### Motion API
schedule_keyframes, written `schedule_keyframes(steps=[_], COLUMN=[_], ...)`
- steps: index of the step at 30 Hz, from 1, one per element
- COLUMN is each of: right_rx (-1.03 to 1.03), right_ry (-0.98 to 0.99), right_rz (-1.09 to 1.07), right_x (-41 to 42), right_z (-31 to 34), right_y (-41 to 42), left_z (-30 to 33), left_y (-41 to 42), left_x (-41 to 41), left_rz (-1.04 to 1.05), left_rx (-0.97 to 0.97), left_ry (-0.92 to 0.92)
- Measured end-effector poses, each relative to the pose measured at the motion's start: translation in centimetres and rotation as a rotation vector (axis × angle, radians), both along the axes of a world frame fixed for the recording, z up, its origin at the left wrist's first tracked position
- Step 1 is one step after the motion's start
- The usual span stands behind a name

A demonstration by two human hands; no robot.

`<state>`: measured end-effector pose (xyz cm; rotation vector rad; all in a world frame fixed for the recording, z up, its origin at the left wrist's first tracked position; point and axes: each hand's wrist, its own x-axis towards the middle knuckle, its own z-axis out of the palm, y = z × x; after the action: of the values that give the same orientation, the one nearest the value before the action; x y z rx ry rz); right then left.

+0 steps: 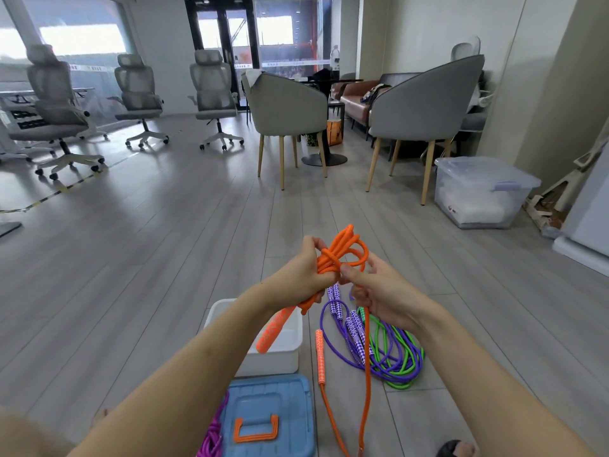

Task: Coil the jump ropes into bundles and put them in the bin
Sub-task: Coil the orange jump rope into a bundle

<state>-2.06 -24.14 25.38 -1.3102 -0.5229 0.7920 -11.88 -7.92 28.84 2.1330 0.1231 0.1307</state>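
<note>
My left hand (301, 267) grips a coiled bundle of the orange jump rope (342, 250), held up above the floor. One orange handle (275, 329) hangs from that fist over the white bin (296, 331). My right hand (379, 288) pinches the loose orange strand right beside the bundle; the strand drops to the floor, where the other orange handle (319, 356) lies. Purple jump ropes (333, 344) and a green jump rope (400, 367) lie in a loose pile on the floor to the right of the bin.
A blue lid with an orange handle (268, 413) lies in front of the bin, a magenta rope (214, 433) beside it. Grey armchairs (286, 107), office chairs (214, 90) and a clear lidded storage box (478, 192) stand farther back. A foot (456, 449) shows at the bottom right.
</note>
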Motion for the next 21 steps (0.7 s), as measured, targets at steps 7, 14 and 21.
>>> schedule_keyframes(steps=[7, 14, 21], right_rx=[0.186, 0.181, 0.16], right_ry=[0.059, -0.02, -0.182], right_rz=[-0.004, 0.052, -0.027], right_x=[-0.1, -0.2, 0.0], right_z=[1.3, 1.2, 0.5], right_y=[-0.2, -0.6, -0.2], left_z=[0.4, 1.0, 1.2], left_y=[-0.8, -0.5, -0.3], left_x=[0.9, 1.6, 1.1], left_rz=[-0.054, -0.089, -0.127], left_rx=[0.216, 0.377, 0.347], left_ry=[-0.036, -0.05, -0.04])
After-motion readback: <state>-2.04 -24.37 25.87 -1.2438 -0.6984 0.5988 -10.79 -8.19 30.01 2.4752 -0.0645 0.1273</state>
